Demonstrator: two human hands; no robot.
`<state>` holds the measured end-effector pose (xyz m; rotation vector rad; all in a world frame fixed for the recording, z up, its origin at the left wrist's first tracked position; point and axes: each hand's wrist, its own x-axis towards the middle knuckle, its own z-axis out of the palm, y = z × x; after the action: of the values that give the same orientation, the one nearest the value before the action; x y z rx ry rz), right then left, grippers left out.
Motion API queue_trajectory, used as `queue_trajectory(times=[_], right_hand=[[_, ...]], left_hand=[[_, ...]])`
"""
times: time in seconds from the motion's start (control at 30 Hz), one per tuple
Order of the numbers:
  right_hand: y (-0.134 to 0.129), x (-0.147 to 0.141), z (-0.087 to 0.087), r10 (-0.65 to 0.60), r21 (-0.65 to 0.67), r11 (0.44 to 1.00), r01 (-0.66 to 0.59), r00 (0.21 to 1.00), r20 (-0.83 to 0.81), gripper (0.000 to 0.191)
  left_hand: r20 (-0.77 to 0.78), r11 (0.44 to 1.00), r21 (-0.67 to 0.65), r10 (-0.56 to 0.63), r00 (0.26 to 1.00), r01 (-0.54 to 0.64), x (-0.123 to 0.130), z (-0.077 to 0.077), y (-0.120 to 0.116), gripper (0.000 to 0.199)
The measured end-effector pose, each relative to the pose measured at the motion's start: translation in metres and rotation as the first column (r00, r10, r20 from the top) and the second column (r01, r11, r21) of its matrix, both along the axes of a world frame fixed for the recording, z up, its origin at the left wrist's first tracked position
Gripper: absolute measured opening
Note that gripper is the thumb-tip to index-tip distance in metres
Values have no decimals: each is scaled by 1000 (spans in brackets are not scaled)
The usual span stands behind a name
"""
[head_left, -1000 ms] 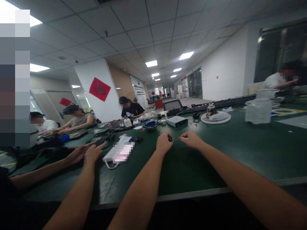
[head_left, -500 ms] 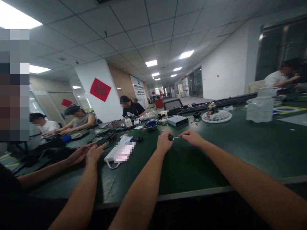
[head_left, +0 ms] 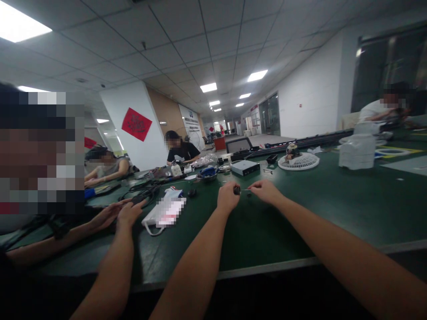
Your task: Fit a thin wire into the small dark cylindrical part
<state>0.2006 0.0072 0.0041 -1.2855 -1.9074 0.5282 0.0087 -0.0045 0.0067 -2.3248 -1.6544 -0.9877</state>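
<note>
My left hand (head_left: 228,196) is closed around a small dark round part (head_left: 236,190) above the green table. Facing it from the right, my right hand (head_left: 265,192) pinches a thin metal rod (head_left: 245,190) between thumb and fingertips. The rod's left tip points at the dark part, and I cannot tell whether it enters it. Just below the rod is a small dark spot (head_left: 249,194), too small to name.
Beyond my hands are a grey metal box (head_left: 245,167) and a white fan grille (head_left: 298,162). A white moulded piece (head_left: 356,152) stands at right. To the left lie a white pouch (head_left: 165,209) and black cables (head_left: 142,192); a co-worker's hands (head_left: 125,213) hold a dark object.
My hands stay nearly in place, still holding the dark part and the rod. A small dark spot now shows under the rod. At the left, a co-worker's head has come further into view.
</note>
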Motion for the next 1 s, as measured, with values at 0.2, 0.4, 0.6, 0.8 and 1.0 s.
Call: queue_trajectory(times=[0.2,0.4,0.6,0.8,1.0], right_hand=[[1,-1,-1,-30,29,999,28,997,68,28],[16,18,-3,-233,82,971,225,966,112,29],[23,24,-11,-199,148,974,169,955,219,30],[20,14,-23,40,132,987,-92,935,352,8],[19,19,-18,-62,166,986,10,948,314,8]], left_hand=[[29,996,-41,77,997,-76,-2,-6,3,25],[65,981,-103,172,983,-165,-8,-5,7,35],[-26,949,-276,154,988,-155,-5,-10,9,47],[-101,920,-370,96,990,-127,-6,-14,8,59],[-133,911,-356,171,976,-208,-5,-15,11,47]])
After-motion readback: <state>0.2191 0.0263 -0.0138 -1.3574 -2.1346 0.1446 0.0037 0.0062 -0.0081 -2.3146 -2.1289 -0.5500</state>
